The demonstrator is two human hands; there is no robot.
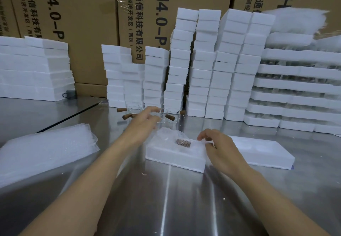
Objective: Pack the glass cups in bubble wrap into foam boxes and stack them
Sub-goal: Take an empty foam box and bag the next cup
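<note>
A white foam box [171, 157] lies open on the steel table in front of me. Inside it sits a cup wrapped in bubble wrap [172, 136], its brown wooden handle [183, 143] showing through the wrap. My right hand [219, 148] rests at the box's right end, fingers curled against the wrap's edge. My left hand [145, 119] reaches past the box with relaxed fingers, among several bare glass cups with wooden handles [167, 116] standing at the back. A foam lid [262, 152] lies to the right of the box.
A pile of bubble wrap sheets [46, 147] lies at the left. Tall stacks of foam boxes [203, 66] line the back, foam trays [299, 84] at the right, more foam [33, 68] at the left. Cardboard cartons [88, 14] stand behind.
</note>
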